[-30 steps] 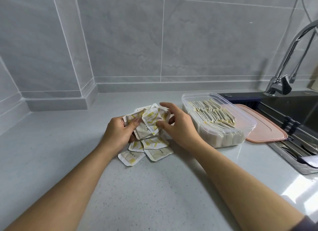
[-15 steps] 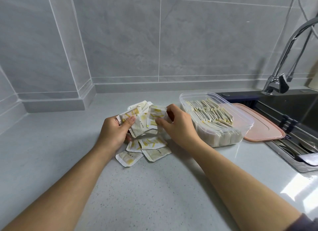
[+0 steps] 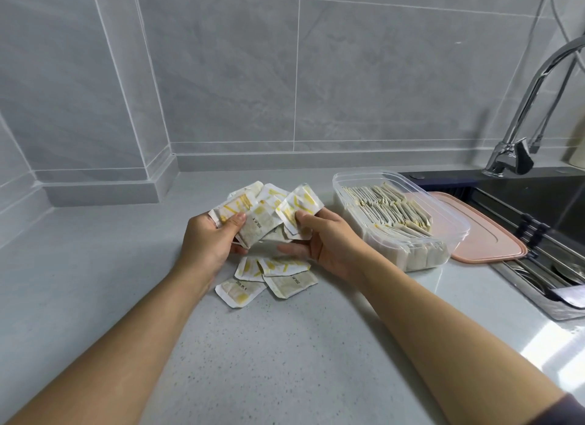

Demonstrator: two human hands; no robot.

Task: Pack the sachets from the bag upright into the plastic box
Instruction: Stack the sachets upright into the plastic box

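My left hand [image 3: 207, 237] grips a fanned bunch of white-and-yellow sachets [image 3: 253, 215] above the counter, thumb pressed on top. My right hand [image 3: 329, 241] pinches one sachet [image 3: 299, 207] at the bunch's right side, with a few more under its fingers. Several loose sachets [image 3: 272, 275] lie flat on the counter just below both hands. The clear plastic box [image 3: 456, 225] stands to the right of my right hand, holding rows of sachets set upright. No bag is in view.
A pink lid [image 3: 487, 234] lies flat behind the box, at the sink's edge. A dark sink [image 3: 544, 215] with a chrome tap [image 3: 522, 139] fills the right side. Grey tiled walls close off the back and left of the grey counter [image 3: 253, 345].
Both hands have lifted the bunch of sachets a little off the counter and spread it. My right hand has turned palm-up under the right-hand sachets.
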